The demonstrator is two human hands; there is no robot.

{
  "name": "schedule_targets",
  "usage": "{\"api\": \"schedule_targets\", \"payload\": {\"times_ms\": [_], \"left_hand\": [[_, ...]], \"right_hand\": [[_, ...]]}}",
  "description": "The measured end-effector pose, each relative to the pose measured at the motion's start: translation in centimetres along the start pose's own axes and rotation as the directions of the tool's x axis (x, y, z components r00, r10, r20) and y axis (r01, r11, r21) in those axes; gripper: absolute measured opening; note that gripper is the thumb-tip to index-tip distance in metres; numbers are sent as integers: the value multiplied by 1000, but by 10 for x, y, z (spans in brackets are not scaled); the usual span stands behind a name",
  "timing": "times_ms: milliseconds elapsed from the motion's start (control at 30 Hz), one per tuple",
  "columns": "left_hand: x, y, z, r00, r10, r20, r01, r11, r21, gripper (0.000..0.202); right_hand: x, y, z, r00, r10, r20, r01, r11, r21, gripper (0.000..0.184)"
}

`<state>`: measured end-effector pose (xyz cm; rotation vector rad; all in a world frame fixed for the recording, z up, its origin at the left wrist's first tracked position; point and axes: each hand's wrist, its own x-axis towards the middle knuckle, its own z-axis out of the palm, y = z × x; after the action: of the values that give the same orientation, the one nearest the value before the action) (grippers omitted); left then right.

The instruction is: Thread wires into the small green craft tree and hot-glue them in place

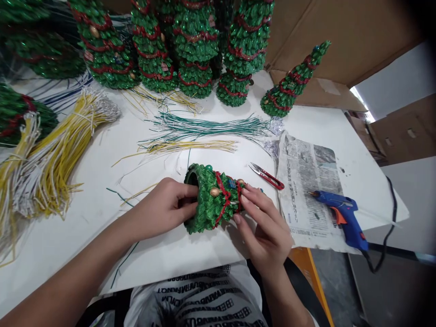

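Observation:
A green Christmas tree figurine (207,209) with red garland and gold balls lies on its side on the white table, its hollow base facing left. My left hand (166,204) reaches into that opening; its fingertips are hidden inside, so whatever they hold does not show. Around the narrower end, my right hand (265,222) grips the figurine with thumb and fingers. Just beyond it lie red-handled thread snips (267,175). Bundles of green and white wires (211,126) and yellow wires (190,145) stretch across the table behind the figurine.
A blue glue gun (344,213) rests on a newspaper (306,181) at right, its black cord hanging over the edge. Several tree figurines (197,54) stand at the back, with a smaller leaning tree (294,84). Thick yellow-white wire bundles (64,154) lie at left. Cardboard (313,36) borders the back.

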<state>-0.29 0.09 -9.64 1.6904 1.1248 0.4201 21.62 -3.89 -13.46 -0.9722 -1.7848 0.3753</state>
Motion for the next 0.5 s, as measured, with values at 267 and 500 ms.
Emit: {"api": "schedule_targets", "payload": {"times_ms": [267, 500], "left_hand": [[3, -1, -2, 998, -60, -23, 60, 998, -17, 26], [5, 3, 0, 997, -63, -39, 63, 998, 0, 23]], "right_hand": [[-2, -2, -4, 1000, 16, 18, -16, 1000, 4, 58], [-1, -4, -7, 999, 27, 45, -27, 1000, 0, 55]]}}
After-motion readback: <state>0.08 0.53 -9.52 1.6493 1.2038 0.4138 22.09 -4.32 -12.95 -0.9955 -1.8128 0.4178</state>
